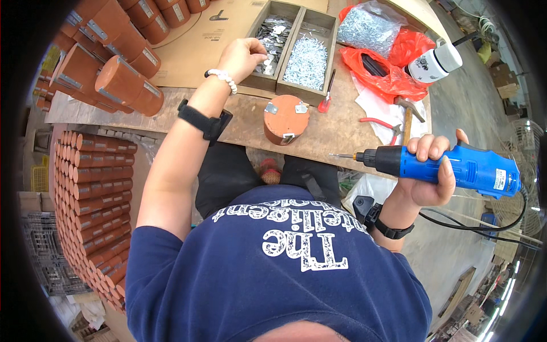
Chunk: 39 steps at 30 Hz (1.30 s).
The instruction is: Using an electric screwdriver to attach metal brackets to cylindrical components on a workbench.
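Observation:
My right hand [436, 171] is wrapped round a blue electric screwdriver [481, 168], its thin bit pointing left past the table's front edge. My left hand [244, 58] is at the near-left rim of a wooden bin of small flat metal plates [273, 37]. Its fingertips are pinched together; what they hold, if anything, is too small to make out. Between my arms, near the table edge, stands a short reddish-brown cylinder [286, 117] with small metal plates on its top and side. Neither hand touches it.
A second bin holds loose screws [307, 61]. Beside it lies a red-handled screwdriver [325, 101]. Pliers [380, 122], a hammer [408, 117], red plastic bags [393, 71] and a white bottle [436, 62] are at right. Stacked reddish-brown cylinders [102, 194] stand at left.

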{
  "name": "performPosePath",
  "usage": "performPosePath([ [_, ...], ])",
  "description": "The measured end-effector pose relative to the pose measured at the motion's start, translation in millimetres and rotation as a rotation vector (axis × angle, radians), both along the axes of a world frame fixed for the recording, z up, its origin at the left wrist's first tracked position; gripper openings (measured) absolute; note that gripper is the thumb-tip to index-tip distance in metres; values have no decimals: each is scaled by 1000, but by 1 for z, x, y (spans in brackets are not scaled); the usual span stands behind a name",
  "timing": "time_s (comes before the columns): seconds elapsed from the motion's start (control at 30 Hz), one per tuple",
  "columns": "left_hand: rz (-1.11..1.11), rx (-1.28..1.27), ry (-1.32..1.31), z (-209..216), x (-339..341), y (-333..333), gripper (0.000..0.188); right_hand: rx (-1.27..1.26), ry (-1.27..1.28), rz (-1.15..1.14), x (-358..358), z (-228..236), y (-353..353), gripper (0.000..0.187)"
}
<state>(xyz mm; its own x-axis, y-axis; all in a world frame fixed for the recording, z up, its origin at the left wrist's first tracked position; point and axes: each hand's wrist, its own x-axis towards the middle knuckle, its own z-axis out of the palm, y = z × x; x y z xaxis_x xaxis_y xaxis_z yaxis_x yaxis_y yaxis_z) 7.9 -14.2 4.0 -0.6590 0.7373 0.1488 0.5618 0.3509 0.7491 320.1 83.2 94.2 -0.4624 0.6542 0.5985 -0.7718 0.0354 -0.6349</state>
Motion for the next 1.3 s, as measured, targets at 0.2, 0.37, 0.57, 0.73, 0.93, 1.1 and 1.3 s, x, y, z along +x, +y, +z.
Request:
performPosePath([
  [0.2, -172, 190, -417, 36, 57, -34, 10, -7, -3, 15, -4, -4, 1, 55],
  [0.37, -201, 96, -593, 36, 113, -58, 9, -31, 2, 50, -10, -4, -4, 55],
  [0.57, -224, 241, 174, 2, 127, -60, 10, -45, -1, 83, -15, -2, -9, 56],
  [0.73, -129, 272, 381, -7, 134, -61, 19, 8, -61, 90, -16, -1, -10, 53],
  [0.93, -225, 285, 425, -4, 127, -73, 33, 45, -65, 114, -29, -6, -6, 54],
  [1.1, -205, 336, 458, -14, 130, -72, 33, -57, -74, 79, -44, -2, -14, 56],
  [1.3, -135, 369, 426, -15, 138, -70, 31, -32, -105, 51, -56, -1, -22, 57],
])
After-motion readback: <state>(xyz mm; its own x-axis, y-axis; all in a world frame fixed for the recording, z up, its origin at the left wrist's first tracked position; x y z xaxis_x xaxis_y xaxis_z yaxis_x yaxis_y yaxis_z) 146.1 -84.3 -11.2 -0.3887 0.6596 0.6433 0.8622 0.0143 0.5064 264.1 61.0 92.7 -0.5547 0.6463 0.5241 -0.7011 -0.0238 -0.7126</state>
